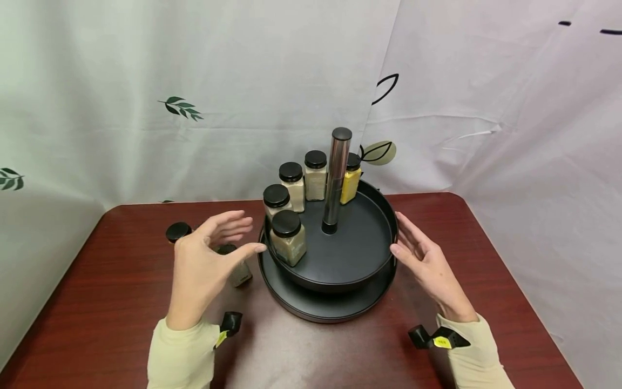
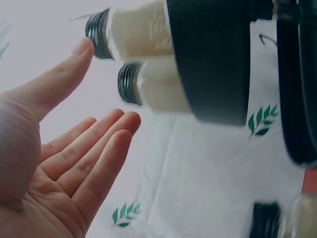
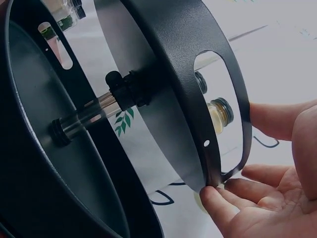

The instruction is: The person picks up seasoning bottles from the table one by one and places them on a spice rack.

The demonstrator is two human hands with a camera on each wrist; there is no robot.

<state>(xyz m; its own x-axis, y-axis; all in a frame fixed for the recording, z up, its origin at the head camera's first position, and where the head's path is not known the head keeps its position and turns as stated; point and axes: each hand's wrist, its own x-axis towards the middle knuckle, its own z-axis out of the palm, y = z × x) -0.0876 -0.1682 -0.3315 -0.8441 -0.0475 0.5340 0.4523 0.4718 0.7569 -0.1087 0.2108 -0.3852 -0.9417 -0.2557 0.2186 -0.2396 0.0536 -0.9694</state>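
Observation:
A black two-tier round rack has an upper tray (image 1: 357, 254) above a wider lower tray (image 1: 330, 313), with a metal post (image 1: 335, 178) rising from the middle. On the upper tray's left side stand several black-lidded jars (image 1: 289, 237) of pale contents; a yellow jar (image 1: 351, 181) is behind the post. My right hand (image 1: 432, 270) holds the upper tray's right wall, thumb at its top edge and fingers at its lower edge (image 3: 213, 193). Fingers spread, my left hand (image 1: 206, 265) is raised beside the jars, its thumb near a lid (image 2: 99, 34), holding nothing.
Left of the rack, a greenish jar (image 1: 240, 274) and another black-lidded jar (image 1: 178, 231) are on the red-brown table (image 1: 112, 292), partly behind my left hand. A white curtain (image 1: 243, 70) with leaf prints hangs behind the table.

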